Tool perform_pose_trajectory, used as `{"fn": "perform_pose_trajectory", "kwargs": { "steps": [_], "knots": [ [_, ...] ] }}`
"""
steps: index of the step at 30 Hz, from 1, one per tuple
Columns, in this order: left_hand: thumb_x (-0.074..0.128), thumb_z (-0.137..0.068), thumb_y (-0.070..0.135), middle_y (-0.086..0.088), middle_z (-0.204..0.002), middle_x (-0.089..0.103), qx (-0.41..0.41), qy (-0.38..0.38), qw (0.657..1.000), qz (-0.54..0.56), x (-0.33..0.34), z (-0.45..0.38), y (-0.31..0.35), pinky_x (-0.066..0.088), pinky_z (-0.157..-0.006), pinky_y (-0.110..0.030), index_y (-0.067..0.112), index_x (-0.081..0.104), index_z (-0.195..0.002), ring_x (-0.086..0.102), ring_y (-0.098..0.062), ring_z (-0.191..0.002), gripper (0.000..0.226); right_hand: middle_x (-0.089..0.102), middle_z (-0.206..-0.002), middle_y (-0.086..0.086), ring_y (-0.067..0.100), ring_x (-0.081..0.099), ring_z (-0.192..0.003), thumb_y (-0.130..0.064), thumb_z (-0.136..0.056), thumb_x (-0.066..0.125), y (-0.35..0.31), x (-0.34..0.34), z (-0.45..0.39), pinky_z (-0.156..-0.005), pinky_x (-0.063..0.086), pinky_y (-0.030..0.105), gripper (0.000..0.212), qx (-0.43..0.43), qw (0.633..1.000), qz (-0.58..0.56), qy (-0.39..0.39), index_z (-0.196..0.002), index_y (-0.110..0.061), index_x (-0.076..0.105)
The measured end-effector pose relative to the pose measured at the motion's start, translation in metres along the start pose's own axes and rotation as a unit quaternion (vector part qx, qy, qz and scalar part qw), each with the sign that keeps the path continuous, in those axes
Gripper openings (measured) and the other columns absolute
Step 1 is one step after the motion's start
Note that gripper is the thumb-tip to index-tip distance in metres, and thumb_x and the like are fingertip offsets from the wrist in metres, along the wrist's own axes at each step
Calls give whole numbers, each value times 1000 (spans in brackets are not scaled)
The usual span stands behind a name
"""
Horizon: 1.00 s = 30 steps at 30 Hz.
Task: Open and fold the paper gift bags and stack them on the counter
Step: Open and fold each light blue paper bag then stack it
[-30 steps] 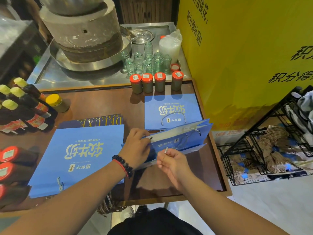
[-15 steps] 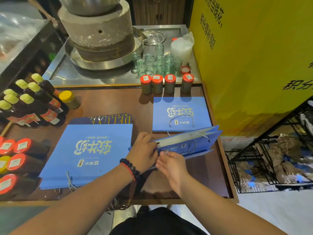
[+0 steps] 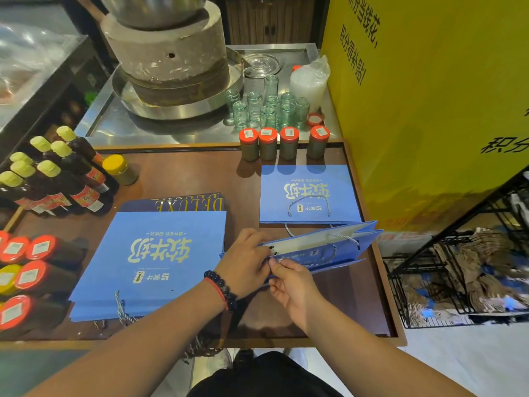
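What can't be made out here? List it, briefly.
- Head view: left hand covers the near end of the held bag.
- Large bag stack: bag count too fine to tell.
- Wire basket: cut off at the right edge, contents blurred.

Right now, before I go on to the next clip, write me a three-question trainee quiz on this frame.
1. True or false: both hands hold the half-open blue bag at its near end.
2. How many red-capped jars stand in the row just behind the small flat bag?
3. The big flat bag pile lies on which side of the left hand? A) the person's left B) the person's right C) under it

Key:
1. True; the right hand pinches the near end too.
2. Four.
3. A
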<state>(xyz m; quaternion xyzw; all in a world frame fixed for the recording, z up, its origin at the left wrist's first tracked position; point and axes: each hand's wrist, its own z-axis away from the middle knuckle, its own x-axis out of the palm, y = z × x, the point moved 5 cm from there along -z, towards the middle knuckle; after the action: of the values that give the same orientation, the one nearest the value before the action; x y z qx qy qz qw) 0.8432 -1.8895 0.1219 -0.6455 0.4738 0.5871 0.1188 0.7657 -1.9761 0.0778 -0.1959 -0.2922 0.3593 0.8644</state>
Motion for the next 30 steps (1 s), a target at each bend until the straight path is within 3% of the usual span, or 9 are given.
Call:
{"fn": "perform_pose_trajectory", "kwargs": {
  "steps": [8, 11, 13, 16, 19, 21, 25, 27, 30],
  "knots": [
    [75, -74, 10, -5, -110, 63, 19, -10, 1000, 0, 0, 0, -1, 47, -85, -35, 7, 71, -78, 40, -19, -105, 6, 66, -90, 11, 18, 58, -67, -18, -99, 53, -3, -2, 1, -67, 48, 31, 19, 21, 998, 46, -32, -111, -7, 61],
    [75, -74, 7, -5, -108, 64, 22, -4, 1000, 4, 1, 1, 1, 50, -83, -36, 7, 71, -77, 41, -19, -104, 5, 69, -95, 11, 18, 56, -65, -23, -99, 50, -7, -8, 6, -66, 46, 31, 22, 11, 990, 140, 10, -101, -8, 65],
    [76, -75, 8, -4, -106, 64, 17, -1, 1000, -1, 0, 2, 2, 52, -82, -36, 7, 72, -78, 41, -18, -103, 5, 67, -84, 7, 20, 53, -68, -22, -96, 51, -17, -20, 9, -66, 43, 34, 22, -70, 970, 220, 73, -85, -10, 67],
    [76, -74, 7, -5, -104, 63, 12, 1, 1000, -2, -2, 3, 4, 53, -79, -35, 7, 72, -77, 42, -19, -102, 6, 60, -73, 3, 20, 53, -73, -20, -92, 54, -43, -27, 21, -67, 45, 39, 22, -312, 866, 363, 144, -73, -12, 62],
    [74, -69, 2, -7, -101, 62, 22, 4, 1000, 2, -5, 2, 8, 51, -72, -32, 6, 68, -72, 49, -25, -98, 8, 62, -75, -5, 16, 53, -74, -26, -88, 49, -69, -6, 39, -65, 43, 32, 22, -493, 682, 529, 114, -72, -20, 62],
    [71, -67, 1, -7, -100, 61, 28, 4, 1000, 0, -5, 3, 10, 49, -65, -30, 7, 66, -69, 52, -26, -94, 9, 55, -66, -7, 17, 49, -70, -26, -90, 46, -79, 9, 35, -61, 38, 31, 27, -433, 632, 641, 52, -63, -27, 52],
    [66, -70, 8, -4, -104, 60, 30, -5, 999, -14, -1, 9, 9, 49, -61, -30, 9, 70, -71, 48, -21, -97, 4, 37, -58, -2, 24, 43, -68, -18, -89, 43, -79, 5, 10, -55, 29, 32, 34, -283, 600, 748, 4, -56, -22, 35],
    [71, -69, 6, -4, -105, 60, 33, -3, 999, -13, -2, 9, 8, 47, -63, -27, 10, 71, -71, 48, -20, -98, 5, 41, -60, -1, 27, 46, -70, -20, -91, 42, -77, 4, 4, -57, 35, 34, 32, -251, 616, 746, -14, -59, -20, 38],
    [75, -67, 4, -4, -104, 60, 46, 0, 999, -15, -3, 11, 11, 40, -64, -23, 10, 70, -68, 48, -21, -97, 8, 58, -77, -2, 25, 58, -84, -32, -95, 44, -74, 5, -1, -76, 50, 38, 26, -210, 640, 738, -41, -76, -22, 59]
  ]
}}
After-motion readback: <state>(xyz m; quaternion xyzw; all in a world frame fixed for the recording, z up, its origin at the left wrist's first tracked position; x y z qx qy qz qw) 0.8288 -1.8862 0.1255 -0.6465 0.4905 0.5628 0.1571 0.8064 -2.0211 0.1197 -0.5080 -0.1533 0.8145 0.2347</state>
